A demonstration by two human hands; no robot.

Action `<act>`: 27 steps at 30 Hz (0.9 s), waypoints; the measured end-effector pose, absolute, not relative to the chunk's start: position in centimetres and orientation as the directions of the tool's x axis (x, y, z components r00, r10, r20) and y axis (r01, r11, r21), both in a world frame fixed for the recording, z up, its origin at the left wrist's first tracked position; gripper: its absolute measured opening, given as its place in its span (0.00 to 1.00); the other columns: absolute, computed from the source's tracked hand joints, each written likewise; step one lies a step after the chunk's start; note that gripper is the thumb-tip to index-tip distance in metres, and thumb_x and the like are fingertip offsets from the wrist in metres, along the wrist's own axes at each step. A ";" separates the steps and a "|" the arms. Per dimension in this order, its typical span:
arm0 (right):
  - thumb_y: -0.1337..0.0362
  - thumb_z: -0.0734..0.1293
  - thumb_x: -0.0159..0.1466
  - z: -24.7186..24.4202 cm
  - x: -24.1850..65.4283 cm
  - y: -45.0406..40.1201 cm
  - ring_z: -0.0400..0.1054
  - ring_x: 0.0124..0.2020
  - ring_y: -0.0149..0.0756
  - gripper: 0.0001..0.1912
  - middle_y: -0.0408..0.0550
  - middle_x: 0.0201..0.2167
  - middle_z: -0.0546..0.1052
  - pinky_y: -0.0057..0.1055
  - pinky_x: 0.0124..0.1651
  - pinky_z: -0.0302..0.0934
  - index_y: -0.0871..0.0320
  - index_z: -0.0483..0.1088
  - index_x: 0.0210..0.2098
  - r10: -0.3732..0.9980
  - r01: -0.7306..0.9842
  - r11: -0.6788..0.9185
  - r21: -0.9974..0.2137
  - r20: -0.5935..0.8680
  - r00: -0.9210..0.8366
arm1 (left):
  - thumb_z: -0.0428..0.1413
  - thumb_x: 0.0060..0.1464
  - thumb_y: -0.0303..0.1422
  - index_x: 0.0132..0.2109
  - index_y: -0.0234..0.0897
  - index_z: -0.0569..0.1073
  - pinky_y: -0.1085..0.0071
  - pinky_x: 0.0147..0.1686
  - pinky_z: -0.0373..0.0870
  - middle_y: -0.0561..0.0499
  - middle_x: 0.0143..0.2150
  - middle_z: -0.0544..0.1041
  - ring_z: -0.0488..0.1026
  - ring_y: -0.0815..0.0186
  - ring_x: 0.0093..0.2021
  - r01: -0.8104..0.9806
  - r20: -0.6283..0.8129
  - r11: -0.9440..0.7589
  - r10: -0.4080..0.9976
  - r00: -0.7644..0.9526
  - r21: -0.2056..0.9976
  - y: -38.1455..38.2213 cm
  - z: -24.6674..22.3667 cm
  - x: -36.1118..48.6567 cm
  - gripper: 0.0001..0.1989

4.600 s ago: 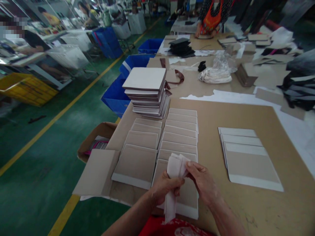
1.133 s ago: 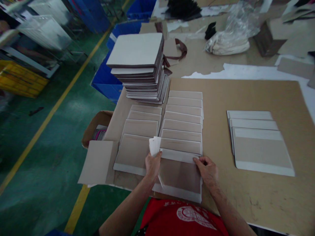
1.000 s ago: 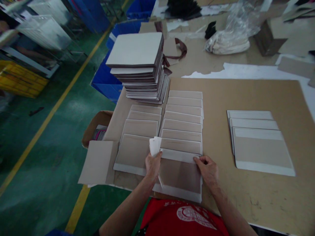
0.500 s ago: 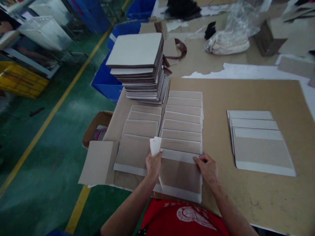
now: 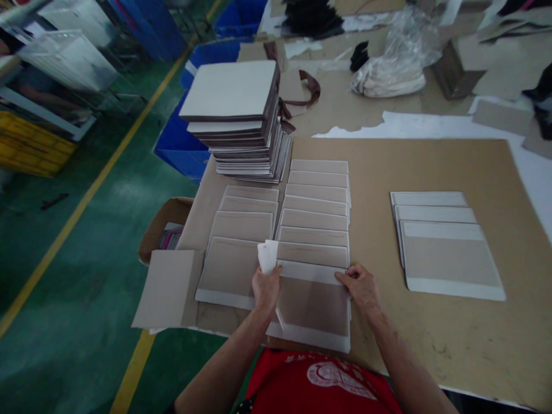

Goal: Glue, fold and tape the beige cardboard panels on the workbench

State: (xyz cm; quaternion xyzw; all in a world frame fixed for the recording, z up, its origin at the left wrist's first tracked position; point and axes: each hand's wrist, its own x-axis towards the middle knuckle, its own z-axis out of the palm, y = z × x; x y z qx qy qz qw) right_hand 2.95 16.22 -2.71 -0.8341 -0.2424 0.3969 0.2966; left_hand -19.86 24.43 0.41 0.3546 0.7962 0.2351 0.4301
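My left hand (image 5: 266, 289) is closed around several narrow white strips (image 5: 268, 256) that poke up above its fingers; a thin white end shows below the palm. Its thumb touches the left end of a white band (image 5: 311, 272) along the top of the nearest grey-brown panel (image 5: 313, 307). At the band's right end, my right hand (image 5: 360, 286) pinches with thumb and forefinger at the panel's upper corner. This panel has another white band along its bottom edge. Behind it, overlapping panels (image 5: 318, 219) run in a row away from me.
A second row of panels (image 5: 233, 261) lies to the left, and banded panels (image 5: 444, 256) overlap at the right. Behind stands a tall board stack (image 5: 228, 89). A grey-white board (image 5: 166, 287) overhangs the table's left edge near a cardboard box (image 5: 161, 221). Farther back lies a clear plastic bag (image 5: 392, 63).
The camera view has shifted slightly, moving the table things a little left in the picture. Both hands stay at the same panel, with the strips still in the left hand.
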 end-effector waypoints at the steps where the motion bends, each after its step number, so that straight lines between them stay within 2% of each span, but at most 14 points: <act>1: 0.50 0.72 0.46 -2.7 3.0 16.2 0.63 0.20 0.34 0.16 0.39 0.16 0.69 0.30 0.25 0.54 0.55 0.67 0.22 0.641 0.160 -0.705 -0.691 -0.523 0.562 | 0.62 0.45 0.37 0.35 0.32 0.76 0.75 0.17 0.59 0.55 0.19 0.71 0.66 0.70 0.18 0.364 -0.516 0.635 0.769 -0.377 0.681 24.4 0.4 -19.9 0.12; 6: 0.52 0.70 0.48 -2.4 2.9 16.1 0.63 0.17 0.33 0.15 0.38 0.15 0.68 0.29 0.21 0.56 0.55 0.66 0.24 0.640 0.106 -0.698 -0.709 -0.550 0.536 | 0.61 0.45 0.34 0.34 0.33 0.74 0.76 0.16 0.58 0.57 0.18 0.69 0.64 0.71 0.16 0.359 -0.502 0.616 0.784 -0.365 0.701 24.4 0.6 -19.8 0.10; 12: 0.54 0.64 0.51 -2.1 2.4 15.9 0.68 0.16 0.35 0.13 0.38 0.18 0.70 0.30 0.19 0.63 0.55 0.62 0.30 0.619 0.023 -0.692 -0.722 -0.576 0.534 | 0.59 0.47 0.32 0.37 0.33 0.73 0.76 0.17 0.59 0.57 0.19 0.70 0.66 0.70 0.16 0.328 -0.481 0.597 0.794 -0.372 0.732 24.2 0.5 -19.9 0.09; 16: 0.56 0.63 0.50 -1.8 2.2 16.0 0.70 0.18 0.36 0.11 0.38 0.18 0.70 0.32 0.21 0.65 0.54 0.62 0.30 0.641 0.054 -0.677 -0.734 -0.553 0.533 | 0.59 0.46 0.33 0.35 0.34 0.72 0.75 0.18 0.59 0.57 0.18 0.69 0.66 0.69 0.17 0.276 -0.480 0.601 0.782 -0.398 0.750 24.0 0.7 -20.5 0.08; 19: 0.57 0.62 0.50 -1.3 2.5 15.7 0.68 0.18 0.36 0.09 0.39 0.18 0.70 0.32 0.23 0.62 0.54 0.63 0.29 0.650 0.108 -0.668 -0.736 -0.506 0.567 | 0.61 0.46 0.37 0.36 0.34 0.73 0.76 0.19 0.59 0.57 0.19 0.69 0.66 0.70 0.19 0.207 -0.504 0.612 0.765 -0.401 0.763 23.3 1.7 -21.2 0.12; 23: 0.53 0.64 0.52 0.5 2.4 15.2 0.66 0.24 0.37 0.12 0.42 0.22 0.71 0.33 0.28 0.59 0.54 0.65 0.30 0.637 0.189 -0.658 -0.729 -0.405 0.656 | 0.60 0.46 0.47 0.33 0.32 0.75 0.76 0.19 0.60 0.54 0.22 0.71 0.66 0.71 0.20 0.079 -0.623 0.653 0.747 -0.233 0.753 21.7 4.1 -21.9 0.20; 25: 0.50 0.65 0.54 2.1 1.4 15.4 0.65 0.26 0.36 0.15 0.42 0.24 0.71 0.32 0.29 0.58 0.54 0.67 0.31 0.698 0.185 -0.608 -0.772 -0.410 0.588 | 0.62 0.43 0.50 0.33 0.30 0.76 0.76 0.19 0.61 0.51 0.24 0.73 0.68 0.71 0.21 0.019 -0.686 0.691 0.720 -0.104 0.723 21.0 5.3 -21.7 0.23; 27: 0.46 0.66 0.55 3.8 -0.2 16.1 0.63 0.24 0.34 0.18 0.40 0.23 0.70 0.30 0.27 0.58 0.54 0.69 0.32 0.788 0.094 -0.530 -0.843 -0.448 0.423 | 0.64 0.41 0.50 0.34 0.30 0.77 0.76 0.20 0.63 0.49 0.26 0.75 0.70 0.71 0.22 -0.023 -0.726 0.726 0.688 -0.008 0.688 20.5 6.1 -21.2 0.24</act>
